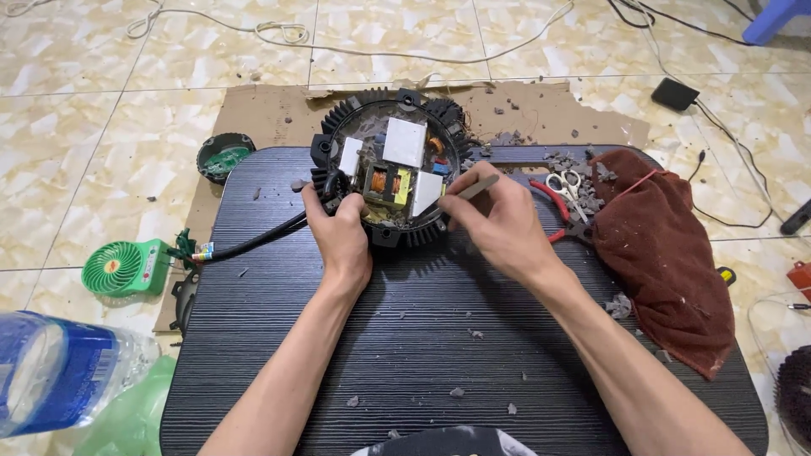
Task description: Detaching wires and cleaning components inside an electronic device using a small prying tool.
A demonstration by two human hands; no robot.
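Marble-look floor tiles lie under a dark ribbed tabletop [405, 338] strewn with grey crumbs. Frame centre: the left hand [338, 232] clamps the finned round housing's [390, 160] rim, while the right hand [498, 221] pinches a thin grey blade [476, 187], tip among the exposed circuit parts [390, 181]. A slip there could gouge the copper coil or jab the bracing fingers. Scissors [568, 187] and red pliers [553, 203] sit just right, against a brown rag [667, 253].

Brown rag [667, 253], scissors [568, 184], green fan [122, 268], water bottle [51, 371], cardboard [262, 114]
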